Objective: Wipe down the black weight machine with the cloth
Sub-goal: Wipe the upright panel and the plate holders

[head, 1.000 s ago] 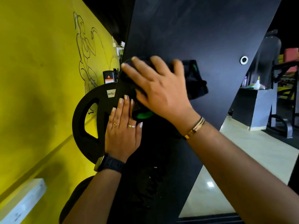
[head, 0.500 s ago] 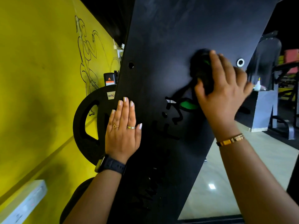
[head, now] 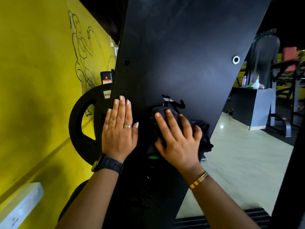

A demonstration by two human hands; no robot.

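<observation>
The black weight machine's flat slanted panel [head: 181,47] fills the middle of the head view. A dark cloth [head: 203,134] with a green patch lies bunched against the panel's lower middle, just under a small logo. My right hand [head: 178,139] presses the cloth onto the panel, fingers spread over it and the thumb tucked against its lower edge. My left hand [head: 119,128] lies flat on the panel's left edge, fingers straight and pointing up, holding nothing.
A black weight plate [head: 82,129] hangs behind the panel's left edge against the yellow wall [head: 41,80]. A silver bolt [head: 236,59] sits near the panel's right edge. Beyond it are pale floor tiles, a dark counter [head: 254,106] with bottles, and other gym frames.
My right hand has swept the cloth from the panel's upper right, near the bolt, down and left to the lower middle. My left hand has stayed flat in place.
</observation>
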